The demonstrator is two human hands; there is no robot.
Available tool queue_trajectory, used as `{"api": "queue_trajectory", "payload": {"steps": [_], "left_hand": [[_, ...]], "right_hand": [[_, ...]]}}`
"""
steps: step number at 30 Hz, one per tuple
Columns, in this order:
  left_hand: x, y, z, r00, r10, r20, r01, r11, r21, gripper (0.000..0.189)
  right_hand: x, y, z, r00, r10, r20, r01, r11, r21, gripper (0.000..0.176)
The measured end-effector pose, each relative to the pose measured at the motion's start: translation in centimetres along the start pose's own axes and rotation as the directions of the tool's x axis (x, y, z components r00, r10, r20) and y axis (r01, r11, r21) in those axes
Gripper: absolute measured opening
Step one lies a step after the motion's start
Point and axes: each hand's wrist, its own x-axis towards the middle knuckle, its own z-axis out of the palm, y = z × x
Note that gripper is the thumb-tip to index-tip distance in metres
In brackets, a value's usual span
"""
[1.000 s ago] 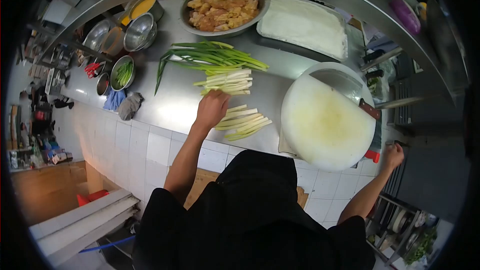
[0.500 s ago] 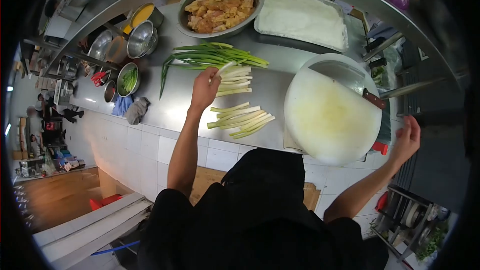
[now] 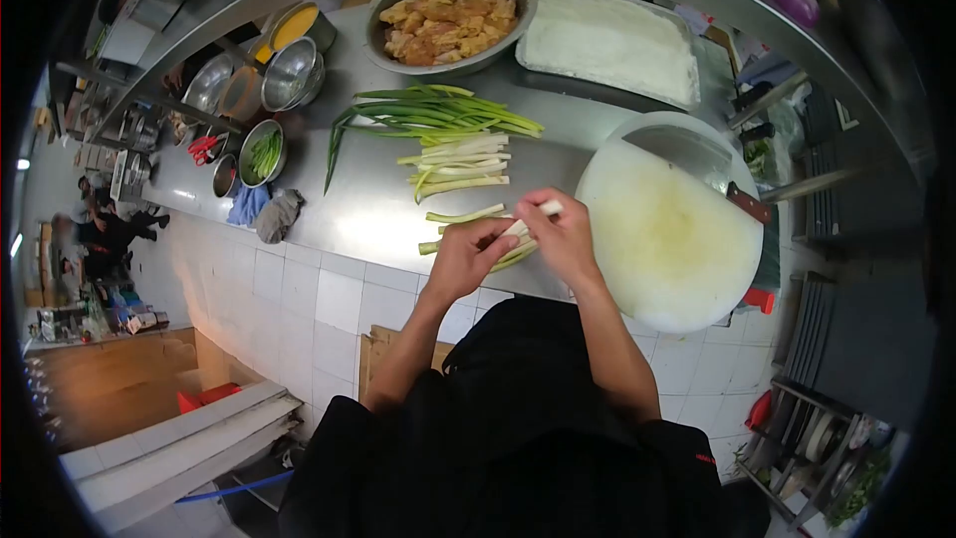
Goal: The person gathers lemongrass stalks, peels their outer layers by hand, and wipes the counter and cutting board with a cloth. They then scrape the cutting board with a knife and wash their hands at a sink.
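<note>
My left hand (image 3: 468, 257) and my right hand (image 3: 563, 242) are close together over the near edge of the steel counter. Between them runs a white scallion stalk (image 3: 517, 229), with the fingers of both hands closed on it. Beneath the hands lies a small pile of scallion stalks (image 3: 464, 214), partly hidden. Just beyond is a second group of pale scallion stalks (image 3: 468, 159), laid side by side. Behind that, a bunch of green scallion tops (image 3: 423, 110) lies across the counter.
On the right stands a round white cutting board (image 3: 657, 239) with a cleaver (image 3: 687, 161) on it. At the back are a bowl of raw meat pieces (image 3: 453, 25) and a tray of white powder (image 3: 607, 45). Bowls (image 3: 261, 154) and cloths (image 3: 277, 217) sit left.
My right hand has come in from the far right to the scallion stalk. My left hand has moved down and right with the stalk, from the upper group to above the nearer pile.
</note>
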Motion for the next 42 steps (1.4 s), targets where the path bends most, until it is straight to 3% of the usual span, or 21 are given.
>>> {"api": "queue_trajectory", "payload": {"steps": [1,2,3,5,7,12,14,17,21,23,24,25,26,27,28,29,31,33,35,40,42], "left_hand": [[-0.1,-1.1,-0.4,1.000,-0.005,-0.013,0.005,1.000,-0.002,0.021],[0.1,-3.1,-0.8,0.987,0.125,-0.101,-0.104,0.976,0.193,0.019],[0.2,-4.8,-1.3,0.951,0.267,-0.157,-0.190,0.902,0.389,0.017],[1.0,-6.8,-2.7,0.953,0.239,-0.186,-0.143,0.896,0.420,0.020],[2.6,-8.8,-3.5,0.920,0.391,0.028,-0.328,0.728,0.603,0.020],[7.7,-11.0,-4.2,0.943,0.328,-0.061,-0.208,0.721,0.661,0.015],[9.0,-11.6,-4.1,0.926,0.375,-0.054,-0.187,0.576,0.796,0.020],[9.3,-11.9,-3.3,0.925,0.373,-0.080,-0.123,0.490,0.863,0.021],[8.9,-11.0,-3.9,0.926,0.377,-0.023,-0.149,0.420,0.895,0.014],[8.6,-10.6,-5.0,0.976,0.214,-0.031,-0.133,0.708,0.693,0.023],[8.4,-11.4,-5.5,0.987,0.149,-0.063,-0.111,0.905,0.410,0.023],[7.8,-9.6,-5.3,0.987,0.147,-0.059,-0.110,0.904,0.412,0.023],[7.1,-7.8,-5.2,0.995,-0.037,-0.090,0.037,0.999,0.004,0.022],[6.3,-5.7,-5.1,0.975,-0.217,-0.049,0.179,0.897,-0.405,0.021],[5.8,-4.6,-4.9,0.972,-0.234,-0.026,0.183,0.822,-0.539,0.021],[5.4,-4.1,-4.6,0.971,-0.238,-0.030,0.185,0.823,-0.538,0.021],[5.1,-3.4,-3.7,0.983,-0.184,0.013,0.137,0.680,-0.720,0.021],[5.1,-2.7,-2.7,0.985,-0.173,0.020,0.127,0.636,-0.761,0.017],[4.8,-2.4,-1.5,0.984,-0.177,-0.012,0.097,0.590,-0.802,0.018],[3.7,-0.2,0.7,0.976,-0.214,-0.026,0.124,0.656,-0.745,0.024],[3.5,-0.6,1.1,0.983,-0.183,0.006,0.125,0.651,-0.749,0.023]], "right_hand": [[-0.4,0.3,-0.6,0.996,0.085,-0.009,-0.085,0.996,-0.030,0.016],[-0.9,0.6,-0.9,0.996,0.086,0.002,-0.086,0.996,-0.030,0.016],[-1.5,0.7,-1.3,0.993,0.072,-0.089,-0.072,0.997,0.005,0.013],[-1.5,0.8,-1.7,0.982,0.061,-0.179,-0.055,0.998,0.036,0.009],[-2.2,0.9,-2.0,0.987,0.044,-0.152,-0.057,0.995,-0.083,0.010],[-2.9,1.8,-1.6,0.999,-0.052,-0.008,0.047,0.947,-0.317,0.011],[-3.4,1.0,-1.3,0.996,-0.073,0.042,0.083,0.914,-0.398,0.012],[-4.1,1.3,-1.6,0.987,-0.122,0.104,0.156,0.882,-0.444,0.010],[-4.8,0.9,-2.3,0.986,-0.123,0.116,0.163,0.873,-0.461,0.009],[-4.8,0.5,-2.5,0.989,-0.109,0.097,0.142,0.882,-0.449,0.010],[-4.9,0.3,-2.5,0.992,-0.093,0.090,0.124,0.892,-0.436,0.010],[-4.9,0.2,-2.5,0.992,-0.091,0.088,0.121,0.893,-0.433,0.010],[-4.7,0.2,-2.5,0.991,-0.102,0.085,0.128,0.906,-0.402,0.011],[-4.4,0.2,-2.3,0.990,-0.113,0.085,0.137,0.919,-0.370,0.012],[-4.0,0.3,-2.0,0.990,-0.111,0.090,0.137,0.921,-0.364,0.012],[-3.6,0.5,-1.6,0.989,-0.119,0.088,0.142,0.928,-0.344,0.013],[-3.2,0.2,-0.7,0.988,-0.129,0.089,0.151,0.933,-0.327,0.015],[-2.8,-0.6,-0.1,0.982,-0.026,0.187,0.092,0.932,-0.352,0.015],[-2.6,-0.7,0.0,0.973,-0.065,0.222,0.153,0.903,-0.403,0.015],[-2.6,-0.6,-0.1,0.960,-0.193,0.205,0.263,0.873,-0.411,0.017],[-2.6,-0.9,-0.8,0.929,-0.223,0.294,0.345,0.810,-0.474,0.021]]}}
